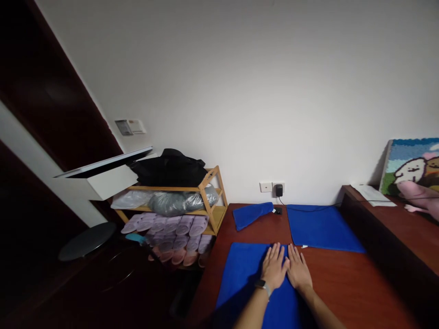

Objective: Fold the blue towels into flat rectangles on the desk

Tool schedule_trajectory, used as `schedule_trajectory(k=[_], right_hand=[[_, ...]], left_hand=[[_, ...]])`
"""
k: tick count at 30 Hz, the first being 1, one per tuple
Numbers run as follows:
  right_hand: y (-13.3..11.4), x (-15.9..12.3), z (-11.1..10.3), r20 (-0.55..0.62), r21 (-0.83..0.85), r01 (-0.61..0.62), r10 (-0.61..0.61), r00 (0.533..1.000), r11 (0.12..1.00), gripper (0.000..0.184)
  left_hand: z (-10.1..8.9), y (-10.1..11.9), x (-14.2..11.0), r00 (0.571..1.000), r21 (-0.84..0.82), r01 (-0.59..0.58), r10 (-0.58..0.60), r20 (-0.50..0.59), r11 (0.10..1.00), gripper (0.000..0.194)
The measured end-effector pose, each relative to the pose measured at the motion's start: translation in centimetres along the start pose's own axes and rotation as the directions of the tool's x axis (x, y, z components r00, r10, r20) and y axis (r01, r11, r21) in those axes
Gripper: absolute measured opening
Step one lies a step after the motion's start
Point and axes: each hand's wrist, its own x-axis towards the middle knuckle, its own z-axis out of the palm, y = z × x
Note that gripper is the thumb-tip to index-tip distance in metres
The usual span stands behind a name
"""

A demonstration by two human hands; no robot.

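Observation:
A blue cloth (240,274) lies spread on the dark red wooden table (343,283) in front of me. My left hand (273,267) rests flat on it with fingers stretched out, a watch on its wrist. Right beside it, my right hand (298,269) also lies flat and open on the same cloth, near its right edge. The two hands touch side by side. A second blue cloth (322,228) lies flat further back on the right, and a third, folded blue cloth (252,214) sits at the back left of the table.
A wall socket with a black charger (279,189) is behind the table, its cable trailing along the back. A wooden shoe rack (206,205) with several slippers and bags stands left. A raised wooden ledge (394,219) with a picture (411,164) and papers is right.

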Motion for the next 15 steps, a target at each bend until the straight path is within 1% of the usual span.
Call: schedule_trajectory(k=[1, 2, 3, 5, 6, 8, 10, 12, 14, 15], right_hand=[[0.1, 0.0, 0.0, 0.006, -0.020, 0.022, -0.022, 1.000, 1.000, 0.064], [0.1, 0.0, 0.1, 0.009, -0.034, 0.037, -0.037, 0.999, 0.999, 0.064], [0.2, 0.0, 0.2, 0.008, -0.039, 0.040, -0.040, 0.999, 0.998, 0.064], [0.2, 0.1, 0.4, -0.008, -0.026, 0.015, -0.015, 1.000, 1.000, 0.064], [0.2, 0.2, 0.5, -0.019, -0.011, 0.000, 0.000, 1.000, 1.000, 0.065], [0.1, 0.3, 0.5, -0.036, 0.027, -0.023, 0.024, 0.999, 0.999, 0.066], [0.1, 0.3, 0.5, -0.040, 0.058, -0.033, 0.035, 0.999, 0.998, 0.067], [0.0, 0.3, 0.5, -0.033, 0.072, -0.047, 0.049, 0.998, 0.996, 0.067], [0.0, 0.4, 0.6, -0.029, 0.077, -0.056, 0.059, 0.998, 0.995, 0.067], [0.0, 0.4, 0.6, -0.028, 0.078, -0.059, 0.061, 0.998, 0.995, 0.067]], left_hand=[[0.9, 0.7, 0.8, 1.000, -0.020, 0.002, -0.002, 0.016, 1.000, 0.060], [1.6, 0.9, 1.2, 1.000, -0.029, 0.002, -0.002, 0.028, 1.000, 0.059], [2.1, 0.6, 1.5, 0.999, -0.028, 0.001, 0.000, 0.033, 1.000, 0.059], [2.1, -1.3, 1.1, 0.999, -0.005, 0.008, -0.008, 0.031, 1.000, 0.058], [1.6, -2.9, 0.7, 0.999, 0.016, 0.029, -0.030, 0.031, 0.999, 0.058], [0.1, -6.6, -0.5, 0.992, 0.063, 0.118, -0.120, 0.035, 0.991, 0.061], [-1.8, -10.7, -1.8, 0.973, 0.109, 0.221, -0.227, 0.046, 0.969, 0.064], [-3.5, -14.4, -2.9, 0.953, 0.147, 0.291, -0.300, 0.044, 0.945, 0.066], [-4.6, -17.1, -3.8, 0.941, 0.169, 0.326, -0.337, 0.037, 0.930, 0.067], [-4.8, -18.0, -4.0, 0.938, 0.174, 0.334, -0.345, 0.035, 0.926, 0.067]])
